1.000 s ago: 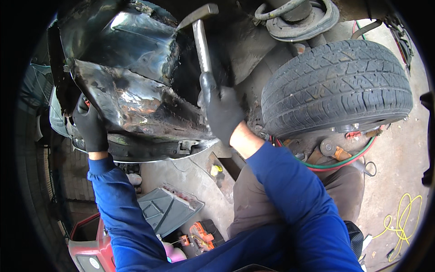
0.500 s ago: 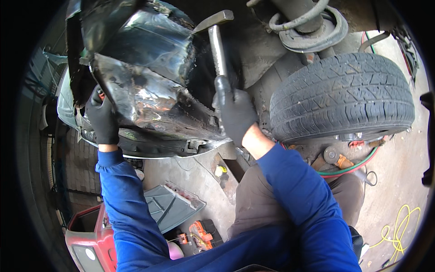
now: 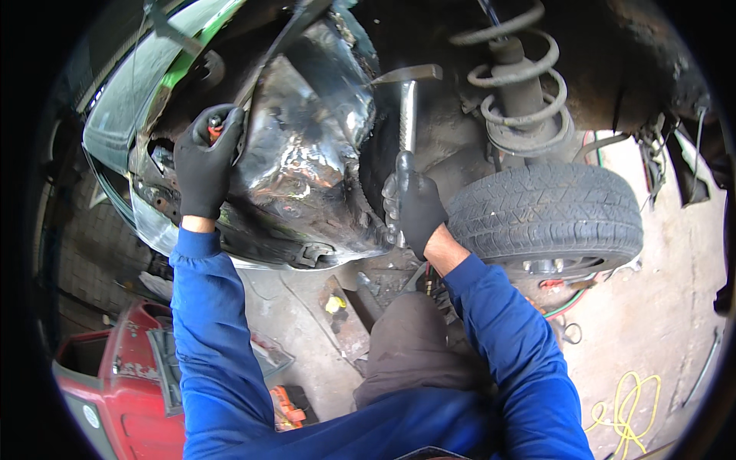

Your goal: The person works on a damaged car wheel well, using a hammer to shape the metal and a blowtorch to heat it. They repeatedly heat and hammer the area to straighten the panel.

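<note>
My right hand (image 3: 416, 207) in a black glove is wrapped round the grip of a hammer (image 3: 407, 115). Its bright metal shaft stands up and its narrow head points left, close to the ragged edge of a bent, burnt sheet-metal panel (image 3: 291, 153). At that panel's left side my left hand (image 3: 203, 169), also gloved, is closed on a tool with a red end (image 3: 215, 134); the rest of it is mostly hidden in the fist. A dark metal strip (image 3: 268, 57) runs up and right from near the left fingers.
A tyre (image 3: 544, 207) and a coil spring (image 3: 521, 84) are right of the hammer. Green bodywork (image 3: 115, 134) curves round at left. A red vehicle part (image 3: 138, 383), an orange tool (image 3: 287, 406) and a yellow cord (image 3: 629, 406) lie lower down.
The whole view has shifted, showing more of the coil spring and green bodywork. My left hand is higher along the panel's left side. Both hands keep their grip.
</note>
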Demonstrator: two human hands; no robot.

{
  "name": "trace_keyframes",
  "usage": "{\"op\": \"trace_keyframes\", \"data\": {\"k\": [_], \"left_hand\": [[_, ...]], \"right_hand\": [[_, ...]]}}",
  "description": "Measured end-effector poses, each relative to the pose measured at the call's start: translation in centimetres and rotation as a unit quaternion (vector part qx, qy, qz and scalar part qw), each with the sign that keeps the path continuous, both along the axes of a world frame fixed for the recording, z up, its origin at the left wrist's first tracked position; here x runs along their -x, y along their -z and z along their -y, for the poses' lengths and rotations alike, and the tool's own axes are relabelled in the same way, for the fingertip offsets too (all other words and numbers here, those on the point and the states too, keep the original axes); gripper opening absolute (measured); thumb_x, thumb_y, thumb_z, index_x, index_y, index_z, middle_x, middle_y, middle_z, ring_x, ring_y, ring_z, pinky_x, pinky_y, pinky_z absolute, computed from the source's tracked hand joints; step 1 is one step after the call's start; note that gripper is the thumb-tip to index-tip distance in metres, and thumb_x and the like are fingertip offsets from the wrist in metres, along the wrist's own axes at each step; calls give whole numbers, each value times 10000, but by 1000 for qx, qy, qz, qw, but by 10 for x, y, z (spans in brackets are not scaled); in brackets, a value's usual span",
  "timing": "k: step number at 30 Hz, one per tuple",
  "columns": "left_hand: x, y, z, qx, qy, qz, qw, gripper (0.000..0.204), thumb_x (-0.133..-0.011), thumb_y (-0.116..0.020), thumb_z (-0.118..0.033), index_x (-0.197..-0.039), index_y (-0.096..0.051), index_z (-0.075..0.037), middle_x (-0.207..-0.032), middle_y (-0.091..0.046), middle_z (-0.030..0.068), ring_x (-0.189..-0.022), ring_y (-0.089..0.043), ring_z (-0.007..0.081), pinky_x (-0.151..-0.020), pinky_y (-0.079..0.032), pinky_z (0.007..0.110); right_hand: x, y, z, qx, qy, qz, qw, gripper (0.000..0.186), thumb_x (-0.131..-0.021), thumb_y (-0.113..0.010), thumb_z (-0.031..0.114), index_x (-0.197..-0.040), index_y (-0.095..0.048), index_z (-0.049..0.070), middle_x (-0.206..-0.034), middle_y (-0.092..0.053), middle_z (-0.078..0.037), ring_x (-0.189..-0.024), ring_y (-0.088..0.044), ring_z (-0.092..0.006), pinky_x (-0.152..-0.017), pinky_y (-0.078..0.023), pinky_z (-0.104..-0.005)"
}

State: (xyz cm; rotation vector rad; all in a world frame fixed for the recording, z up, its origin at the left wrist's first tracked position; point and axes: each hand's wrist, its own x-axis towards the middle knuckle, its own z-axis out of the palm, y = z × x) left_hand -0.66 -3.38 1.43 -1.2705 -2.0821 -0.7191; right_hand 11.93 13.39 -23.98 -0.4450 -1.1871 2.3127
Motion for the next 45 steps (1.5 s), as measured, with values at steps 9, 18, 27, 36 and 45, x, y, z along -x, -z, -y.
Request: {"op": "trace_keyframes", "data": {"k": [9, 18, 27, 36, 45], "left_hand": [[6, 15, 1, -127, 78, -65, 987, 190, -998, -811, -194, -1106, -789, -40, -908, -788, 105, -801, -718, 105, -766, -572, 293], [25, 23, 12, -254, 228, -245, 908, 335, -862, -882, -150, -1175, -773, -104, -1098, -793, 127, -831, -769, 305, -670, -575, 390], [16, 64, 53, -161, 161, -144, 963, 448, -856, -831, -63, -1296, -752, -96, -1090, -746, 81, -995, -717, 286, -1157, -504, 564], [24, 73, 53, -169, 205, -108, 958, 423, -701, -807, -112, -1121, -825, -67, -1102, -755, 102, -1039, -722, 318, -1193, -456, 627], [6, 73, 54, -161, 149, -33, 975, 119, -836, -812, -171, -955, -820, -174, -1063, -790, 51, -1012, -757, 259, -1187, -458, 602]], "right_hand": [[-29, -21, -12, -16, -17, 99, 995, 735, -1102, -417, 752, -832, -631, 102, -609, -537, -4, -481, -519, -165, -454, -436, -349], [-121, -2, -22, -572, 163, 132, 793, 604, -1159, -500, 554, -880, -694, 54, -574, -513, 18, -443, -465, -94, -418, -381, -284], [-184, -26, -13, -331, 128, 385, 852, 431, -1142, -629, 411, -880, -655, 69, -599, -531, 29, -452, -476, -69, -435, -380, -285], [-174, -24, -29, -423, 83, 493, 756, 464, -1098, -695, 420, -919, -690, -8, -706, -605, -13, -708, -507, -82, -630, -466, -349], [-167, -44, -36, -431, 17, 546, 718, 462, -1079, -682, 447, -929, -718, 12, -673, -663, -70, -647, -552, -105, -627, -484, -367]]}}
